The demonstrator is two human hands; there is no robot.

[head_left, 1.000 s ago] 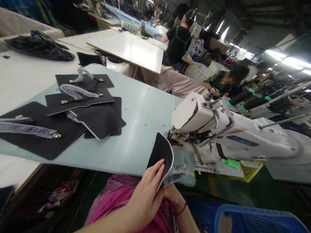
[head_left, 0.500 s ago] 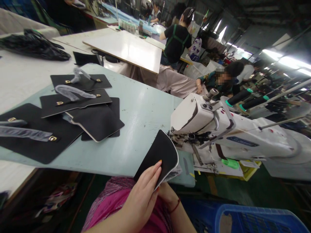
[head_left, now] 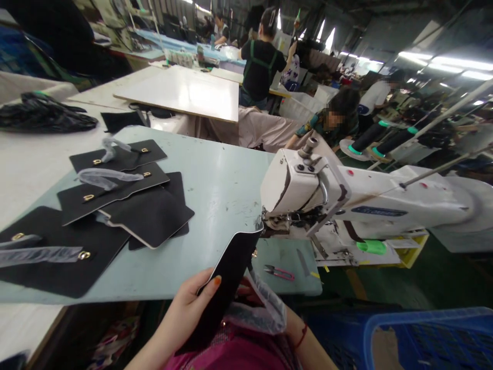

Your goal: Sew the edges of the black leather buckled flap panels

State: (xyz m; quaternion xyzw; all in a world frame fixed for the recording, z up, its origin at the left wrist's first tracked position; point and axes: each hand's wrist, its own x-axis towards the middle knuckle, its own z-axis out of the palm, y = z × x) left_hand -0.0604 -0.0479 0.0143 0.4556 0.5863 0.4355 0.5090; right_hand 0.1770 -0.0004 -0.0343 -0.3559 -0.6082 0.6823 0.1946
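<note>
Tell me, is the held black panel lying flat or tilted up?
Tilted up: the black panel slants steeply, its edge gripped by the left hand.

The sewing machine [head_left: 370, 200] occupies the right side of the table [head_left: 215, 180]; overlapping panels [head_left: 154, 216] lie on the left side. The held panel [head_left: 231, 277] is located at the table's front edge, between those panels and the machine, with its handle [head_left: 273, 308] to the right. Thread snips [head_left: 279, 272] lie on the table, right of the held panel. Thread spools [head_left: 368, 136] stand behind the machine arm. A basket [head_left: 427, 317] sits at front right, below table level.
</note>
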